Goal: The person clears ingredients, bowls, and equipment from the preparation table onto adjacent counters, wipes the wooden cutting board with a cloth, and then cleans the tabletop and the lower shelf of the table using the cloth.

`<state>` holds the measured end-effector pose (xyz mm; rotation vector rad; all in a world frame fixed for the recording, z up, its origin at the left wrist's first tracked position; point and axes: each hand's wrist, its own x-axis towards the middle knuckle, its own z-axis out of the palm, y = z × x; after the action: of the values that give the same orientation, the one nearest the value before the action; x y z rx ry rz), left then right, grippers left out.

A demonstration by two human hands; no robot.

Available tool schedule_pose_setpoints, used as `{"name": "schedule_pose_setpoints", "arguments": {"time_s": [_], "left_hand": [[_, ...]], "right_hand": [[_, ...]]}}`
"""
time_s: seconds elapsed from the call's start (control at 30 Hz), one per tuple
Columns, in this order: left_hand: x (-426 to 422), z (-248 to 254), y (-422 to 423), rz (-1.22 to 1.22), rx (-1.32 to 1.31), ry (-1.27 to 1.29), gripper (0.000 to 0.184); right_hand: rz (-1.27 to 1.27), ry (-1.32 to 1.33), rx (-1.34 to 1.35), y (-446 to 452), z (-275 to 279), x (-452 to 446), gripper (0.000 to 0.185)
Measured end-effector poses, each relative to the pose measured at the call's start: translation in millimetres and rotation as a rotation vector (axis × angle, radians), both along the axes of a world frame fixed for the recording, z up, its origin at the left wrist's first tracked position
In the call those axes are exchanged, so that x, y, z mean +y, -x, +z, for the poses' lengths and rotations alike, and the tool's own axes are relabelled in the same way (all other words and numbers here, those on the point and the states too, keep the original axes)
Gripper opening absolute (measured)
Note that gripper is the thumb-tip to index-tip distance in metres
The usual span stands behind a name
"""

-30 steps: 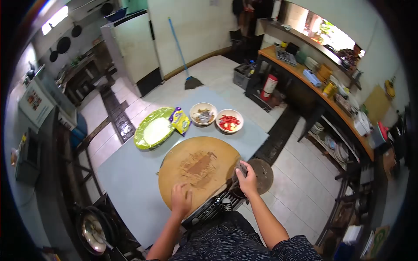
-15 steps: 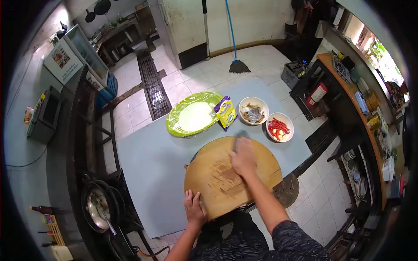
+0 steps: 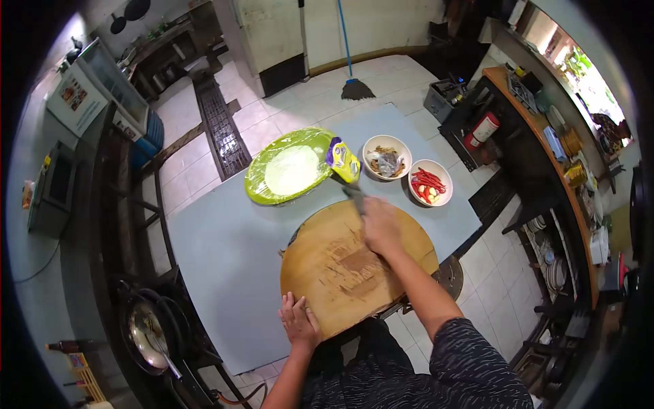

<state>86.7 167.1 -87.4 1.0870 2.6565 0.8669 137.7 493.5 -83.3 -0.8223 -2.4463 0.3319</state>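
Observation:
My right hand is closed round what looks like a knife, dark grey and blurred, at the far edge of the round wooden chopping board. Its tip points past the board towards a purple-and-yellow packet. My left hand lies with fingers stretched on the board's near left edge. The board's middle is scarred with rough, dark marks. Beyond it stand a green plate of white contents under clear wrap, a bowl with brownish pieces and a small clear bag, and a bowl of red chillies and peeled cloves.
The board rests on a light blue-grey table. A wok stands left of it. Shelving with kitchenware runs along the right, and a blue-handled broom leans at the back wall. A floor drain grate lies behind.
My right hand has shifted slightly, and the knife-like thing now reaches beyond the board's far edge towards the packet. My left hand stays on the board. The whole view has shifted a little.

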Motion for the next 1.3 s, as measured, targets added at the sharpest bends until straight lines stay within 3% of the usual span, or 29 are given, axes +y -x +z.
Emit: {"name": "schedule_pose_setpoints", "arguments": {"time_s": [0.03,0.17,0.4,0.53,0.63,0.7,0.73,0.8,0.87,0.9,0.97,1.0,1.07,1.17,1.23,1.3], "left_hand": [[-1,0,1,-0.002,0.008,-0.003,0.037],[1,-8,0,-0.048,0.008,-0.035,0.038],[-1,-10,7,-0.09,0.023,-0.13,0.037],[0,-15,2,-0.102,0.001,-0.149,0.038],[-2,-12,4,-0.097,-0.01,-0.154,0.039],[-6,-11,7,-0.088,0.004,-0.134,0.039],[-5,-11,8,-0.088,0.01,-0.123,0.039],[-3,-11,6,-0.096,0.016,-0.103,0.039],[-1,-11,3,-0.099,0.012,-0.106,0.039],[-2,-10,3,-0.097,0.016,-0.102,0.039],[-4,-8,4,-0.09,0.03,-0.094,0.039],[-5,-8,4,-0.089,0.032,-0.096,0.039],[-7,-9,4,-0.096,0.023,-0.082,0.042],[-5,-10,5,-0.083,0.006,-0.076,0.046],[-5,-3,8,-0.085,-0.029,-0.12,0.053],[-6,1,4,-0.097,-0.076,-0.164,0.06]], "right_hand": [[-0.161,-0.114,-0.206,-36,-6,-2,0.043],[-0.625,0.103,-0.309,-144,-16,-71,0.053],[-0.808,0.129,-0.291,-121,-17,-76,0.055],[-0.514,0.089,-0.178,-24,4,-47,0.051],[-0.277,0.036,-0.066,57,-12,-82,0.049],[-0.002,0.524,-0.168,89,22,-121,0.05],[0.124,0.615,-0.494,103,49,-134,0.05],[0.442,-0.032,0.039,88,-18,-169,0.048],[0.467,-0.064,-0.049,80,-21,-146,0.046],[0.403,0.197,-0.138,77,-11,-123,0.044],[0.024,0.489,-0.527,51,75,-73,0.04],[-0.169,0.231,-0.139,24,22,-54,0.037],[-0.454,0.177,-0.262,-25,33,-25,0.037],[-0.676,-0.268,-0.163,-59,-36,1,0.036],[-0.623,0.206,-0.04,-13,14,-31,0.036],[-0.374,0.246,-0.184,28,27,-77,0.034]]}}
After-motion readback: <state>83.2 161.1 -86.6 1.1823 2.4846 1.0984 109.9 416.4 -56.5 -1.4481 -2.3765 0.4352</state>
